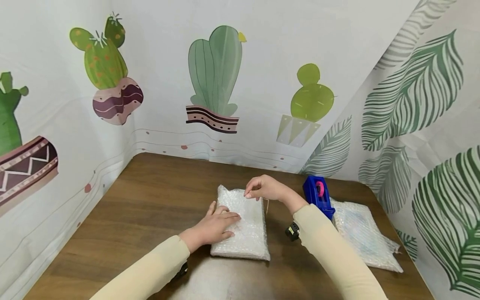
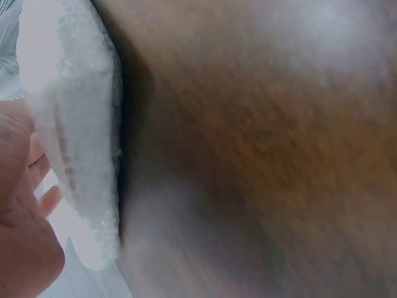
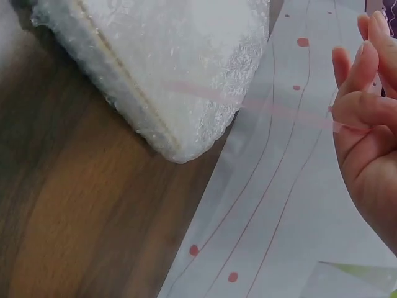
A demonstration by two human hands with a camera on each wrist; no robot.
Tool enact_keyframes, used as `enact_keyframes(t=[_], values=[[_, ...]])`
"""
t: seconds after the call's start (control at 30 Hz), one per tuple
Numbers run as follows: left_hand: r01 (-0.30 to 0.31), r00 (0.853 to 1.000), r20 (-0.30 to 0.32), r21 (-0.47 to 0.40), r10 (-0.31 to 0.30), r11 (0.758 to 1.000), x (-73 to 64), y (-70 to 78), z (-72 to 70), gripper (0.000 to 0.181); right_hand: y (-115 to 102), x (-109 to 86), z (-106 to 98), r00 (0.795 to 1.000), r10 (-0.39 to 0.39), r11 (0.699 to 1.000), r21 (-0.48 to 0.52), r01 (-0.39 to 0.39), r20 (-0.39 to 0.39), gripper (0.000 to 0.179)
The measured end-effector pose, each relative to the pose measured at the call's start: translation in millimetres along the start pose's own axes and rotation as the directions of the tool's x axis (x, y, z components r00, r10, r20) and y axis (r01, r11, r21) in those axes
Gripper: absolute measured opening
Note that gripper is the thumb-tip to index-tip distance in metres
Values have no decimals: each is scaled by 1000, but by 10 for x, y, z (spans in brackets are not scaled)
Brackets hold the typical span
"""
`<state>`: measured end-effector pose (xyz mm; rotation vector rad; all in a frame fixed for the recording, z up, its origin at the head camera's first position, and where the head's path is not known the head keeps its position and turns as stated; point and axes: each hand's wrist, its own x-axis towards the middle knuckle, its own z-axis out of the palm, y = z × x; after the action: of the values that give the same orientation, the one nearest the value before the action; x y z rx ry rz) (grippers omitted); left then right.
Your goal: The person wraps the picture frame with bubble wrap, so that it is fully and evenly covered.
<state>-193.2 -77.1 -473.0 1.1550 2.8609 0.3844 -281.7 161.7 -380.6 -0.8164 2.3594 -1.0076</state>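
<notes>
A bubble-wrapped flat package [image 1: 249, 239] lies on the table in front of me. My left hand [image 1: 214, 226] rests on its left side, fingers extended over the wrap. Above its far right part is my right hand [image 1: 265, 187], with fingers bent and fingertips together. In the right wrist view, a clear pinkish strip of tape [image 3: 279, 112] runs from the package top to the right hand, which pinches its end. The left wrist view shows the package's side edge close to the left palm; part of that hand is out of frame.
A blue tape dispenser [image 1: 311, 196] with a pink core [image 1: 320, 188] stands at the right. Beside it lies another bubble-wrapped package [image 1: 363, 235], partly behind the right sleeve. A printed cactus backdrop [image 1: 258, 83] borders the brown table [image 1: 157, 196] at the back.
</notes>
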Motion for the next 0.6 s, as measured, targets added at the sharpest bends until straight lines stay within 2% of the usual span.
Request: enact_keyframes(t=[0.2, 0.27, 0.37, 0.47, 0.6], values=[[83, 997, -3, -21, -83, 996, 14, -106, 23, 51, -33, -3, 19, 999, 47, 999, -20, -47, 1, 19], [84, 996, -4, -45, -84, 995, 23, -153, 22, 59, -55, 11, 29, 998, 58, 997, -54, -57, 7, 17], [73, 997, 3, -122, -73, 990, 31, -231, 6, 58, -93, 41, 49, 999, 47, 992, -115, -45, 16, 13], [39, 999, 19, -150, -37, 988, 33, -302, -15, 44, -141, 91, 91, 999, 13, 984, -180, -5, 46, 11], [-6, 1000, -14, -41, 5, 999, 34, -372, -27, 38, -234, 184, 204, 989, 9, 960, -278, 32, 145, 8]])
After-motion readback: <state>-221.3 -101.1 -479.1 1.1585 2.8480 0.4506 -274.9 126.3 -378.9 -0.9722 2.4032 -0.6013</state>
